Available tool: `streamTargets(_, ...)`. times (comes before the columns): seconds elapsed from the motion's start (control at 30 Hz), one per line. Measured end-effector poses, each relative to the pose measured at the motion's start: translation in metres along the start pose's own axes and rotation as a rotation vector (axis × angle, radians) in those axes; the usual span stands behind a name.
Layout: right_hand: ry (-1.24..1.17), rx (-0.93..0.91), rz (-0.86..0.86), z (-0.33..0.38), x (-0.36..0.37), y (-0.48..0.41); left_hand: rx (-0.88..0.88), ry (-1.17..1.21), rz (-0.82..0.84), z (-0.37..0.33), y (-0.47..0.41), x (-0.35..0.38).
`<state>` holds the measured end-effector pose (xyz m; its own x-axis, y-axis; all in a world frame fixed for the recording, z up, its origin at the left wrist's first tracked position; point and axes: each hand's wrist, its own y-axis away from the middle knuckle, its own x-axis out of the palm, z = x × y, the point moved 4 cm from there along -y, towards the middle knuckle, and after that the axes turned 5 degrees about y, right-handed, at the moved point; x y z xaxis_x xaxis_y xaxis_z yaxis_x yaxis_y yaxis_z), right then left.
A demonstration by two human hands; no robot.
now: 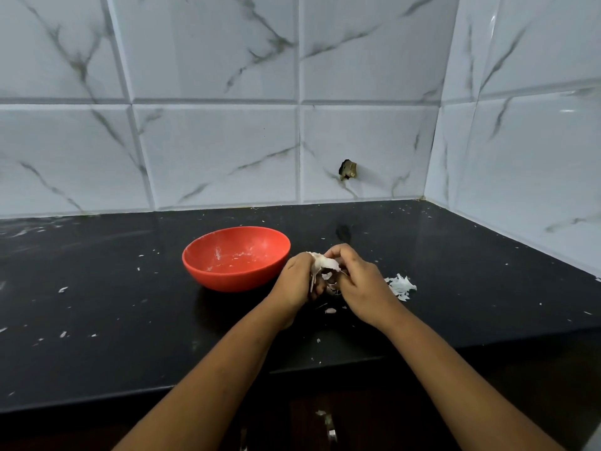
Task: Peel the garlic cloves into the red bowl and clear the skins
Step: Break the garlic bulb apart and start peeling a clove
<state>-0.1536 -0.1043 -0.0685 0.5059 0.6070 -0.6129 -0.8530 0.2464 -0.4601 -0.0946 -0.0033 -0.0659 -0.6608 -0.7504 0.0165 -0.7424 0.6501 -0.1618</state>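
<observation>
The fingers (335, 252) of both hands are curled round a head of garlic (325, 264). The left hand (297, 278) grips it from the left and the right hand (361, 281) pinches its papery skin from the right. They hold it just above the black table (97, 288), just right of the red bowl (227, 278), whose inside is flecked white. A pile of skins (402, 286) lies beside the right hand, with loose flakes scattered across the table.
</observation>
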Motion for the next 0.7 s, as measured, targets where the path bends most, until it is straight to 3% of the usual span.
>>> streamTargets(0.2, -0.13, -0.051, -0.054, 0.008, -0.004, 0.004, -0.019, -0.01, 0.012, -0.001, 0.0, 0.001)
streamTargets(0.4, -0.086, -0.05, -0.188, 0.004, -0.01, 0.001, -0.022, -0.064, -0.053, 0.008, -0.006, -0.004)
streamTargets(0.57, -0.085, -0.029, -0.301, -0.001, -0.016, -0.001, -0.039, 0.079, -0.047, 0.008, -0.003, -0.002)
streamTargets(0.7, -0.203, 0.037, -0.241, -0.002, -0.014, -0.002, -0.035, 0.066, -0.02, 0.009, -0.001, 0.001)
